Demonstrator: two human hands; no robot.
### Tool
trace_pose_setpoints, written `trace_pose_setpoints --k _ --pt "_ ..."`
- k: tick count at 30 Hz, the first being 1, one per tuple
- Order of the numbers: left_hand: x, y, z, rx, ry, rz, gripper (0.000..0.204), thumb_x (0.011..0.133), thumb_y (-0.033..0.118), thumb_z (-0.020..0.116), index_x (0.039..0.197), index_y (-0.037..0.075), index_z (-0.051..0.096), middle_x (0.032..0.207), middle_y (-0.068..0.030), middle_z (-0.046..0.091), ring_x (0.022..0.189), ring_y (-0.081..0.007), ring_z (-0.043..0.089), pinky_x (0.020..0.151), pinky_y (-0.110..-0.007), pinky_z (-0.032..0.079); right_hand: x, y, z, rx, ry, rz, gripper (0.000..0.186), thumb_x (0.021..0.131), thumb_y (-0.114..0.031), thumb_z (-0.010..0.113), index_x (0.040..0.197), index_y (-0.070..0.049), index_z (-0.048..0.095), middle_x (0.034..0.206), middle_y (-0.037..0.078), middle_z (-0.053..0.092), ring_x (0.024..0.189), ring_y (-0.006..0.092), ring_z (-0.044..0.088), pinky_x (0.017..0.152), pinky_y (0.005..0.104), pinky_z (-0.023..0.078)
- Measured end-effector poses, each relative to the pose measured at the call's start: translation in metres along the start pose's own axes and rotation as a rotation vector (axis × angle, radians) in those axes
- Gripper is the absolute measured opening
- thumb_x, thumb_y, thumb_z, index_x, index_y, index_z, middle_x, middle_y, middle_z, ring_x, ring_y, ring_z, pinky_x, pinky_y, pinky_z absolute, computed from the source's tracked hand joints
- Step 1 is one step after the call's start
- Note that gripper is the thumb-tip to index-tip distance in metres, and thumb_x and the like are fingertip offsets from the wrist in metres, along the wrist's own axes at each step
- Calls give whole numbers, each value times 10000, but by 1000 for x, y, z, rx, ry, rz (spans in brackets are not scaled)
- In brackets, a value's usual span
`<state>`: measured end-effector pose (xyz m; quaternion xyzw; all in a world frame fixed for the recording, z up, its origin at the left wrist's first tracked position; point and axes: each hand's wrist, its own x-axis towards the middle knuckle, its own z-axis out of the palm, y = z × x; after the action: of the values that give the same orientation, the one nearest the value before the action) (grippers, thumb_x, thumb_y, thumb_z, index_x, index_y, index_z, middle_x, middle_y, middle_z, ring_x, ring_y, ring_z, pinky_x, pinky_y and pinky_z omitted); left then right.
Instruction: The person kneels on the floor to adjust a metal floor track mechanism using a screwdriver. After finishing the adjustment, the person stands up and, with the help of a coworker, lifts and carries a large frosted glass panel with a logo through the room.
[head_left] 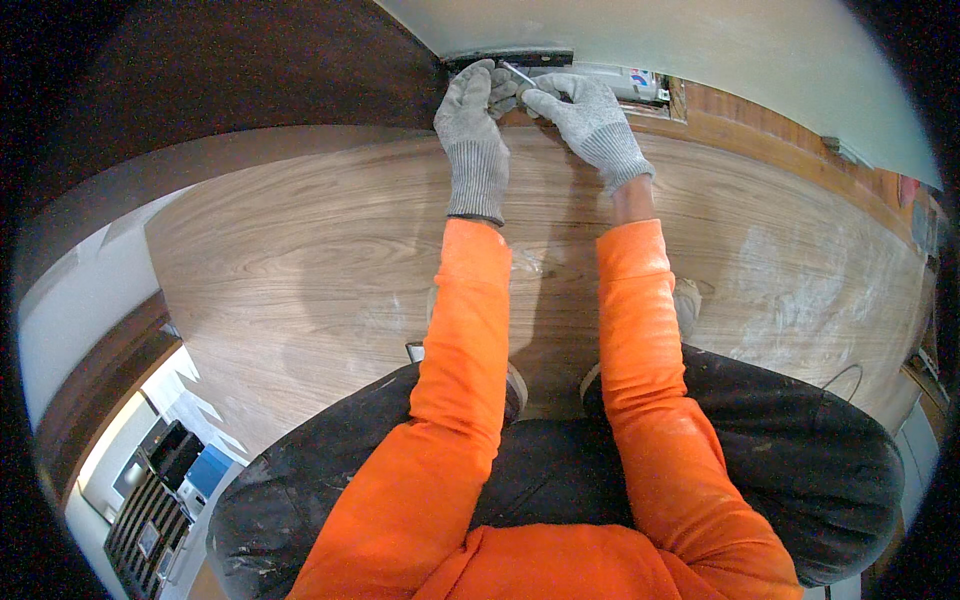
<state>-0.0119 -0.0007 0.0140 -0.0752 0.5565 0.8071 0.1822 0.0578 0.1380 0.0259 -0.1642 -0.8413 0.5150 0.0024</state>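
My left hand (470, 130), in a grey knit glove, has its fingers curled beside a black metal strip (548, 57) at the top; what they hold, if anything, is hidden. My right hand (585, 125), in a matching glove, grips a slim silver tool (519, 74) slanting up toward the left fingers. Behind both hands, a silver metal fitting (610, 82) with a small label sits in a recess framed by wood trim (740, 120).
A pale wood-look surface (300, 240) spans beneath my arms to my bent knees. A dark panel (250, 70) stands upper left, a pale wall (780, 70) upper right. At lower left an opening shows a kitchen with a black slatted item (135, 545). A thin cable (850, 372) loops by my right knee.
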Motion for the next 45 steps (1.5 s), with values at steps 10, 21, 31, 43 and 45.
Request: trace_pose_setpoints --k 10,21,31,43,45 --pt "11 1 -13 36 -179 -55 247 1008 255 629 1104 35 687 1012 -58 709 917 -171 674 850 -333 546 -4 -3 -10 67 -134 28 356 986 -354 635 1063 -16 719 819 14 651 788 115 556 754 308 473" --pt "7 9 -12 146 -280 -30 249 1016 280 611 1070 50 690 989 -30 694 920 -140 649 863 -298 505 -5 1 -10 214 -145 53 370 995 -382 627 1030 -21 697 818 -8 617 790 112 544 765 295 468" --pt "8 9 -8 117 -297 -29 194 1020 221 605 1066 52 690 978 -15 682 916 -122 638 830 -292 509 -7 2 -11 260 -168 65 355 991 -357 627 1015 -9 692 827 -3 614 821 114 541 782 295 457" --pt "-3 -1 10 72 -106 87 181 996 166 645 1107 28 688 1026 -41 704 930 -139 645 855 -288 517 -4 -6 -14 216 -128 32 355 1003 -330 612 792 -46 576 763 -4 535 742 105 480 704 283 412" --pt "-2 0 8 -58 -114 62 180 994 170 645 1100 29 683 1019 -48 702 929 -154 645 865 -301 516 -3 -6 -9 286 -99 11 340 986 -334 624 827 -33 616 721 -13 536 702 99 486 661 296 422"
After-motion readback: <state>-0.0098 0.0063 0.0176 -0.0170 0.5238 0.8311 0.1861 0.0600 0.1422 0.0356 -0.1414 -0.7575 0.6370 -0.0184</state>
